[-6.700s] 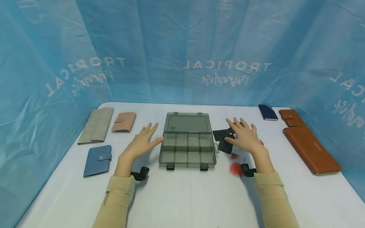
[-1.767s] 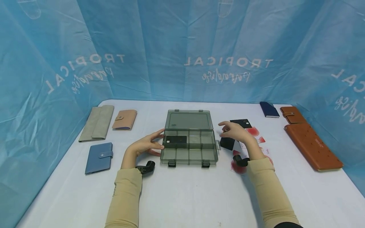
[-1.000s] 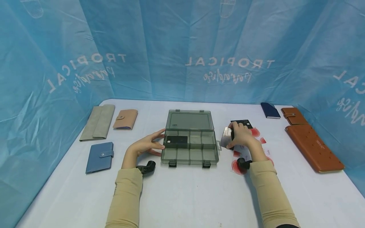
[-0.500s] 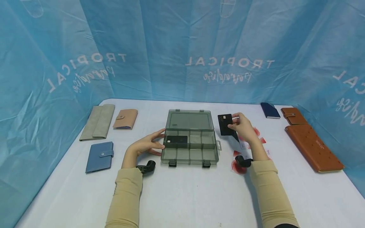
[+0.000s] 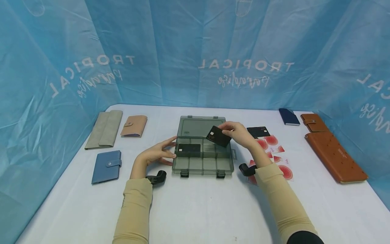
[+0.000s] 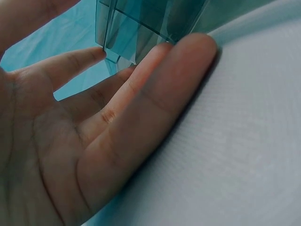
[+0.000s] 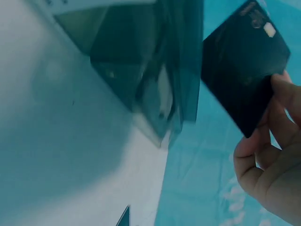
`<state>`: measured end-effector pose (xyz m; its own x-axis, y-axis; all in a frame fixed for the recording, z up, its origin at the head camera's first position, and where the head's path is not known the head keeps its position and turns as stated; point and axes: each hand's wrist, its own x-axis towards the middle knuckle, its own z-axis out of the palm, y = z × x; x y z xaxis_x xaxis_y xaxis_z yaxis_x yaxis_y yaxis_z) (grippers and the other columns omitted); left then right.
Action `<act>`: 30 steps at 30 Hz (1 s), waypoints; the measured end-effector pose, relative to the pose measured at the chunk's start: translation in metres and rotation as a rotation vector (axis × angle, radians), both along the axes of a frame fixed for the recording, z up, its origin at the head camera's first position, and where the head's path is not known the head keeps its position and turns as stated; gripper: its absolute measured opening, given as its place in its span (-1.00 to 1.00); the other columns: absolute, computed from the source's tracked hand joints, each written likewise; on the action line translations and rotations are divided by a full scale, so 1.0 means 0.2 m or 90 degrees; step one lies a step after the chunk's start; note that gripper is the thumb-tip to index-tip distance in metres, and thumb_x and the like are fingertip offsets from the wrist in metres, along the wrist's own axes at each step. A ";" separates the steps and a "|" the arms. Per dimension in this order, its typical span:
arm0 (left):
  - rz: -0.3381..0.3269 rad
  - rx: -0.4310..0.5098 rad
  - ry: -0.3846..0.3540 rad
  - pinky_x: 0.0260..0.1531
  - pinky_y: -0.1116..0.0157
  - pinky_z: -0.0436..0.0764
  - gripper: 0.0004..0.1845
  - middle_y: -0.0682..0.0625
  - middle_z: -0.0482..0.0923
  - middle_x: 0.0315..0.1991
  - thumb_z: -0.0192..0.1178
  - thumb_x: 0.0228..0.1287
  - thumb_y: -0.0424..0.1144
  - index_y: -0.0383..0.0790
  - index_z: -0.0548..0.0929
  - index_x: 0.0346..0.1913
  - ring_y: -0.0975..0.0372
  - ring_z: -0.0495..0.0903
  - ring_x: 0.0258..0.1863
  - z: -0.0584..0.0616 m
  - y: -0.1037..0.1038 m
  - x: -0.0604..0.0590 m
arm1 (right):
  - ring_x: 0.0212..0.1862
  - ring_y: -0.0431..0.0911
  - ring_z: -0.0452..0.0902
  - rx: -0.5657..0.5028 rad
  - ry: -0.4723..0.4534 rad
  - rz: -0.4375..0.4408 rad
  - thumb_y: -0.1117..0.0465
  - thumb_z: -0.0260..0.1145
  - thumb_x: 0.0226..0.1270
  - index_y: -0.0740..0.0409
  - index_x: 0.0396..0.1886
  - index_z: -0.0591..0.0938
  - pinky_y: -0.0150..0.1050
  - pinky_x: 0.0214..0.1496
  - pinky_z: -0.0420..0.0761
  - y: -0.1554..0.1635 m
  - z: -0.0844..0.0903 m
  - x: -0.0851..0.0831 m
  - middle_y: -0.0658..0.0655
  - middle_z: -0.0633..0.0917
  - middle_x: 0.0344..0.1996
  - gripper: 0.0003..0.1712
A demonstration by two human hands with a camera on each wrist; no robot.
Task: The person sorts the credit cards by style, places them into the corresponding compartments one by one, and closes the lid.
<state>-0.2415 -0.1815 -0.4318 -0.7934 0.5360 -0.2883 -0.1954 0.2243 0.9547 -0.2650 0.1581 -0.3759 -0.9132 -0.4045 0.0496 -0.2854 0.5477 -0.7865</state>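
Note:
A translucent grey-green compartment box (image 5: pixel 210 173) stands in the middle of the table in the head view, its lid (image 5: pixel 199 127) laid open to the back. My left hand (image 5: pixel 155 154) rests with extended fingers against the box's left side; in the left wrist view its fingertips (image 6: pixel 200 47) are right at the wall. Over the right back compartments, my right hand (image 5: pixel 240 135) pinches a black card (image 5: pixel 218 136) with a chip, tilted, between thumb and fingers. Another black card (image 5: pixel 192 149) lies in the back left part of the box.
Right of the box lie a black card (image 5: pixel 258 131) and several red-and-white cards (image 5: pixel 285 172). Brown wallets (image 5: pixel 336 157) and a navy card holder (image 5: pixel 288 117) sit far right. A grey wallet (image 5: pixel 105 130), peach wallet (image 5: pixel 134 126) and blue wallet (image 5: pixel 105 167) lie left.
A black card has come to lie in the box, where none was at first. My right hand has picked up another from the right and carried it left over the box.

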 end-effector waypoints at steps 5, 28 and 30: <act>0.000 0.001 0.001 -0.11 0.02 0.61 -0.06 -0.24 -0.22 0.44 0.22 0.16 -0.39 0.02 -0.13 0.48 0.00 0.48 0.00 0.00 0.00 0.00 | -0.03 0.04 0.51 0.126 0.052 0.074 0.42 0.09 0.33 0.21 -0.06 0.60 -0.08 -0.03 0.57 -0.10 -0.01 -0.01 0.19 0.62 -0.12 -0.74; -0.009 0.005 0.001 -0.12 0.02 0.61 -0.06 -0.24 -0.23 0.45 0.20 0.17 -0.40 0.02 -0.14 0.48 0.11 0.56 -0.14 0.00 -0.01 0.00 | 0.01 0.05 0.54 0.362 0.124 0.121 0.46 0.05 0.29 0.22 -0.02 0.64 -0.06 0.06 0.55 -0.15 -0.04 0.06 0.16 0.66 -0.07 -0.65; -0.009 0.003 0.003 -0.13 0.02 0.61 -0.07 -0.24 -0.23 0.45 0.19 0.18 -0.42 0.02 -0.14 0.48 0.08 0.54 -0.10 0.00 0.00 0.00 | -0.02 0.04 0.56 0.351 0.127 0.126 0.46 0.05 0.29 0.22 -0.04 0.64 -0.07 0.03 0.56 -0.14 -0.05 0.06 0.16 0.67 -0.09 -0.66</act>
